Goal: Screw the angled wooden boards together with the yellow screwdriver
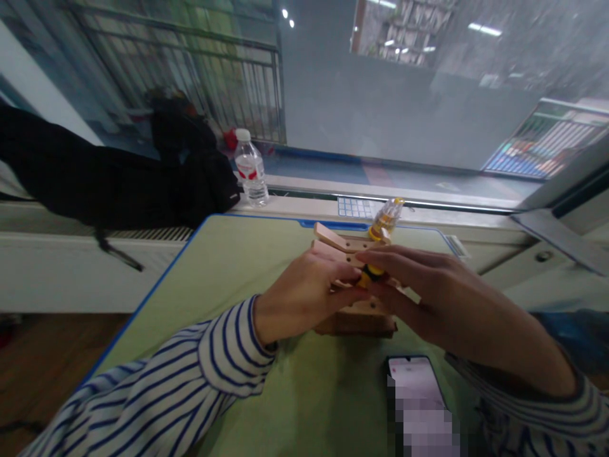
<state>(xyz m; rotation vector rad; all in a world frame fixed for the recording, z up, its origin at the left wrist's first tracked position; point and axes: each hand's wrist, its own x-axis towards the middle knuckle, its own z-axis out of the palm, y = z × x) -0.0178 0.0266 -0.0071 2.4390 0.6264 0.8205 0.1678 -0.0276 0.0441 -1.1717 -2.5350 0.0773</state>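
My left hand [304,289] and my right hand [423,279] meet over the middle of the table. Between their fingertips is a small yellow-and-black object [368,276], closed in by both hands; its exact kind is partly hidden. Right behind and under the fingers stands a light wooden piece [330,238] with slanted slats and small round holes. Its lower part is a darker brown wooden base [354,325] resting on the table. Much of this wooden thing is covered by my hands.
The pale green table [238,273] has a blue edge. Just behind the wooden piece is a clear container with yellow parts [386,219]. A phone [419,387] lies near my right forearm. A water bottle [252,171] and a black cloth or bag [157,184] are by the window.
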